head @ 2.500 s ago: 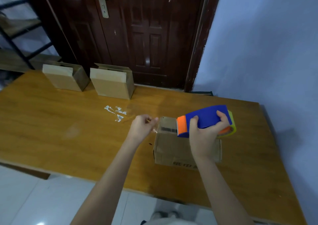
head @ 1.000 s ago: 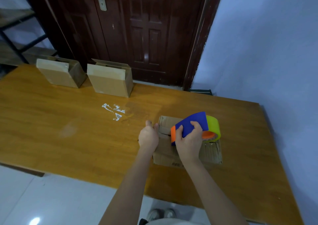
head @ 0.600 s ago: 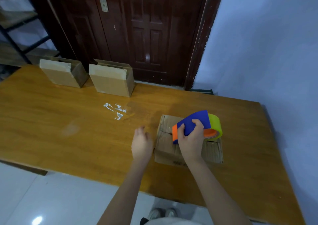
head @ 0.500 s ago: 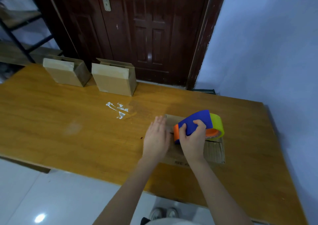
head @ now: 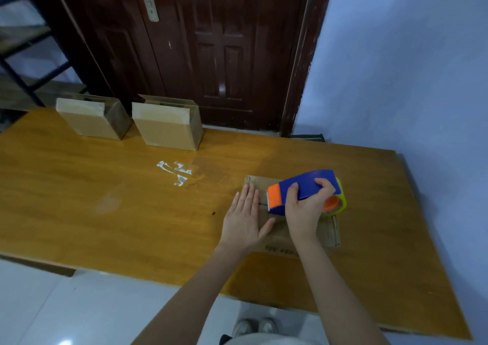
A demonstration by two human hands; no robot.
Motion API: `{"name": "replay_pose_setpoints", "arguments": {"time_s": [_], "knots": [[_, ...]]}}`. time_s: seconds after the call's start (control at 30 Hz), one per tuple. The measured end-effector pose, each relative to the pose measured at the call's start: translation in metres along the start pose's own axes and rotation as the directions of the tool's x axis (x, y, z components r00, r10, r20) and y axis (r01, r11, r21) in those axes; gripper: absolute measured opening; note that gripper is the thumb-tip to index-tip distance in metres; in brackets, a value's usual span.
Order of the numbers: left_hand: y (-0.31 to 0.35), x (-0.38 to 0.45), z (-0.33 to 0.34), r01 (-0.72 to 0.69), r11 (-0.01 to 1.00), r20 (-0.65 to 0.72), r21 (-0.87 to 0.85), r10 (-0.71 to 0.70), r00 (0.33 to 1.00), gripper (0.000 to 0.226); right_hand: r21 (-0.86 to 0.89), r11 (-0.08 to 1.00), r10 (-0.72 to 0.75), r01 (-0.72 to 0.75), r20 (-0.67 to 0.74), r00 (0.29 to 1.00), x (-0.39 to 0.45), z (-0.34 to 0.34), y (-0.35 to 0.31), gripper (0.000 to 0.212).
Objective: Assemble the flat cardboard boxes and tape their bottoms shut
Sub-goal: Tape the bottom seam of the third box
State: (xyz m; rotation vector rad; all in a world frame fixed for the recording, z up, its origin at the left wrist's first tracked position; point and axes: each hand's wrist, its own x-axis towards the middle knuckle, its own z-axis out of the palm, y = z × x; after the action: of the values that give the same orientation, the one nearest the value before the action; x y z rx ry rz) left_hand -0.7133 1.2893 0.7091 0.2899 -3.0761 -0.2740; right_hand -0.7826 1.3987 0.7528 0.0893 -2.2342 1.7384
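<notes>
A small brown cardboard box (head: 327, 232) sits on the wooden table (head: 105, 199), right of centre, bottom flaps up. My right hand (head: 303, 210) grips a blue, orange and yellow-green tape dispenser (head: 306, 188) pressed onto the box's top. My left hand (head: 244, 219) lies flat with fingers spread on the box's left end, holding it down. Much of the box is hidden by both hands and the dispenser.
Two assembled cardboard boxes (head: 92, 117) (head: 167, 126) stand at the table's far edge before a dark wooden door (head: 211, 54). White tape scraps (head: 175, 171) lie mid-table. A blue wall (head: 409, 67) borders the right side. A metal shelf (head: 21, 54) stands far left.
My left hand moved from beside the box onto its left end and flattened there. The dispenser came down from above onto the box's top.
</notes>
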Motion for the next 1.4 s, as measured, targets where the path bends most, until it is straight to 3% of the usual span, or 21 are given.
{"name": "replay_pose_setpoints", "arguments": {"time_s": [0.17,0.37,0.53,0.77,1.13,1.3,1.4], "knots": [[0.0,0.001,0.004,0.004,1.0,-0.028,0.006,-0.004,1.0,0.08,0.047,0.998,0.04,-0.039,-0.029,0.999,0.003,-0.009,-0.002,0.043],[0.003,0.0,0.0,-0.021,0.999,-0.032,0.025,0.022,0.999,0.081,0.107,0.99,0.096,-0.09,-0.058,0.994,0.005,-0.015,-0.006,0.044],[-0.001,-0.001,-0.003,-0.017,0.999,-0.015,0.037,0.018,1.0,0.087,0.148,0.989,0.058,-0.023,-0.235,0.97,0.032,-0.046,-0.012,0.043],[0.001,-0.001,-0.004,-0.07,0.996,-0.01,0.055,0.071,0.997,0.086,-0.035,0.996,-0.086,0.083,-0.127,0.988,0.015,-0.071,0.011,0.042],[0.005,-0.001,-0.01,-0.101,0.993,0.043,0.065,0.099,0.994,0.093,-0.187,0.982,-0.026,0.015,-0.055,0.998,0.005,-0.067,0.015,0.043],[0.012,0.001,-0.015,-0.062,0.987,0.084,0.146,0.05,0.995,0.071,-0.217,0.975,-0.044,0.037,-0.025,0.999,0.005,-0.065,0.015,0.04],[0.034,-0.002,-0.015,-0.211,0.971,0.069,0.113,0.204,0.976,0.072,-0.209,0.978,-0.028,0.02,-0.035,0.999,0.004,-0.066,0.018,0.042]]}}
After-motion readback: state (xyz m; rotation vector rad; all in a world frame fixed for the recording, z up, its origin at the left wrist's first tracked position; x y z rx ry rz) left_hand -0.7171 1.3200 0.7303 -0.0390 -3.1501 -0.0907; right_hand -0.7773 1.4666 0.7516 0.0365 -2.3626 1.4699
